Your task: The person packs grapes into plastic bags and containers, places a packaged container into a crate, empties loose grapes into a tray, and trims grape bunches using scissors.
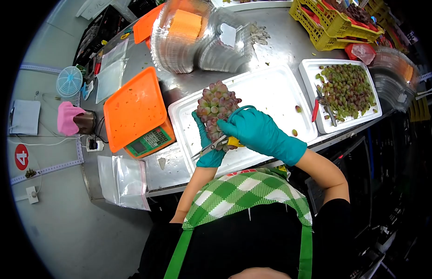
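Observation:
A bunch of reddish-green grapes is held up over a white foam tray. My left hand, in a teal glove, is behind the bunch, its fingers closed around it and partly hidden. From the right comes my gloved right hand, with a pair of scissors in its grip. The scissors' metal blades point down and left across the lower part of the bunch, and a yellow part shows by the palm. The right fingertips are against the grapes. Two loose grapes lie in the tray.
Left of the tray stands an orange scale. At right, another foam tray holds loose grapes and red-handled shears. Stacked clear plastic containers and yellow crates are at the back. Plastic bags hang over the front-left edge.

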A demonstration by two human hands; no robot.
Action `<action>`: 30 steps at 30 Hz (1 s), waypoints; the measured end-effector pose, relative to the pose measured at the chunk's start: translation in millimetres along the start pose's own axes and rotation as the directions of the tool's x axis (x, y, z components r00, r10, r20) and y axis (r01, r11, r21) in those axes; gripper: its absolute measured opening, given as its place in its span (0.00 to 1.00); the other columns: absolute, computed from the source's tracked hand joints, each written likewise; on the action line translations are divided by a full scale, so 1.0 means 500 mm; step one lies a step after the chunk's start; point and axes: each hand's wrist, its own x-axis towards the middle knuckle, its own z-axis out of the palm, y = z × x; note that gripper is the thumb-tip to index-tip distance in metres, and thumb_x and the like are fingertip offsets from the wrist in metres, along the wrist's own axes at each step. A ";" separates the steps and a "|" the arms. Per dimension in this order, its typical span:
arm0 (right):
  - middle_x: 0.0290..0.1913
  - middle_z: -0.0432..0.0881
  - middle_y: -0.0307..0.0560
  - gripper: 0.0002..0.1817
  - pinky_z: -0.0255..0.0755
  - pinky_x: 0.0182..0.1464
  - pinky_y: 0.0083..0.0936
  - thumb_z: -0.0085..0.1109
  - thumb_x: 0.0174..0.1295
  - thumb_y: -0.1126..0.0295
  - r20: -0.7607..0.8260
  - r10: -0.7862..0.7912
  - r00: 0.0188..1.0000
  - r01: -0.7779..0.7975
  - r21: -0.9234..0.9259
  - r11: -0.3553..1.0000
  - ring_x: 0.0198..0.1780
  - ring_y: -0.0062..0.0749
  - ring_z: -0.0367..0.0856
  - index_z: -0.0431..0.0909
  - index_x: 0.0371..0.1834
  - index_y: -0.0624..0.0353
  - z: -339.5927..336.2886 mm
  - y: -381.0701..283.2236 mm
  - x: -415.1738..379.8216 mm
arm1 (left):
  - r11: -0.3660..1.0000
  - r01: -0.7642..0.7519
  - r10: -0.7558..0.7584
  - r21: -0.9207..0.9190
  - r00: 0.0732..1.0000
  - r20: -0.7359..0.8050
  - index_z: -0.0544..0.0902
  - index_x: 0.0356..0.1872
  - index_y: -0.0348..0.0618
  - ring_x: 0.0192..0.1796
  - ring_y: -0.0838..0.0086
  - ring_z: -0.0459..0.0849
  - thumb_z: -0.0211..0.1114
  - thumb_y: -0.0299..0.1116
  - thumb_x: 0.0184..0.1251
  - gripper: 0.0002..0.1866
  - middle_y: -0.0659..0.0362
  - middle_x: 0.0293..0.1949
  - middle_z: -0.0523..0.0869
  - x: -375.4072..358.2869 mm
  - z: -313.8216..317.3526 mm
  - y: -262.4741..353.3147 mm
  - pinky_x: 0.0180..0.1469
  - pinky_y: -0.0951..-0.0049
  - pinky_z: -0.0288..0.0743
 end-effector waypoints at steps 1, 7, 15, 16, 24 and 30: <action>0.33 0.74 0.42 0.23 0.69 0.40 0.28 0.58 0.44 0.70 0.019 0.005 1.000 -0.005 -0.001 1.000 0.36 0.35 0.74 0.70 0.47 0.53 0.000 -0.002 0.001 | 1.000 -0.004 0.004 0.005 1.000 0.017 0.51 0.65 0.48 0.63 0.59 0.60 0.37 0.64 0.60 0.38 0.50 0.63 0.58 0.000 0.000 0.001 0.64 0.61 0.54; 0.32 0.73 0.42 0.26 0.68 0.42 0.30 0.60 0.41 0.72 -0.044 0.086 0.995 -0.082 0.085 0.993 0.35 0.37 0.73 0.69 0.49 0.55 0.015 -0.004 -0.009 | 0.999 -0.028 0.030 -0.047 0.999 0.042 0.51 0.65 0.48 0.63 0.58 0.60 0.37 0.65 0.58 0.40 0.49 0.63 0.57 0.004 -0.005 0.006 0.64 0.60 0.55; 0.34 0.74 0.43 0.29 0.67 0.43 0.29 0.61 0.41 0.74 -0.060 0.065 0.996 -0.061 0.061 0.996 0.38 0.37 0.73 0.67 0.53 0.56 0.012 0.005 -0.007 | 0.993 0.002 0.013 -0.119 0.992 0.125 0.52 0.65 0.48 0.64 0.60 0.58 0.36 0.58 0.63 0.34 0.52 0.64 0.56 0.008 -0.019 0.016 0.65 0.62 0.52; 0.35 0.74 0.43 0.29 0.67 0.43 0.29 0.61 0.41 0.74 -0.027 0.069 0.997 -0.067 0.067 0.996 0.38 0.37 0.73 0.67 0.53 0.56 0.011 0.006 -0.006 | 0.998 -0.008 0.013 -0.064 0.997 0.071 0.52 0.65 0.48 0.64 0.59 0.58 0.37 0.61 0.61 0.36 0.51 0.64 0.56 0.008 -0.011 0.015 0.65 0.60 0.53; 0.32 0.75 0.43 0.27 0.68 0.39 0.30 0.63 0.40 0.73 -0.091 0.170 0.981 -0.113 0.446 0.888 0.34 0.37 0.74 0.68 0.48 0.57 -0.014 0.011 0.008 | 0.994 0.018 -0.018 -0.110 1.000 0.005 0.53 0.64 0.51 0.63 0.60 0.60 0.38 0.65 0.58 0.38 0.54 0.63 0.57 0.005 -0.050 0.012 0.62 0.57 0.58; 0.30 0.72 0.42 0.32 0.67 0.36 0.29 0.65 0.38 0.73 -0.079 0.299 0.951 -0.285 0.147 0.947 0.33 0.36 0.71 0.68 0.53 0.52 -0.111 0.044 -0.026 | 0.959 -0.082 0.125 0.272 0.981 -0.146 0.56 0.63 0.52 0.58 0.65 0.66 0.36 0.66 0.59 0.37 0.56 0.61 0.62 -0.019 0.004 0.053 0.57 0.60 0.64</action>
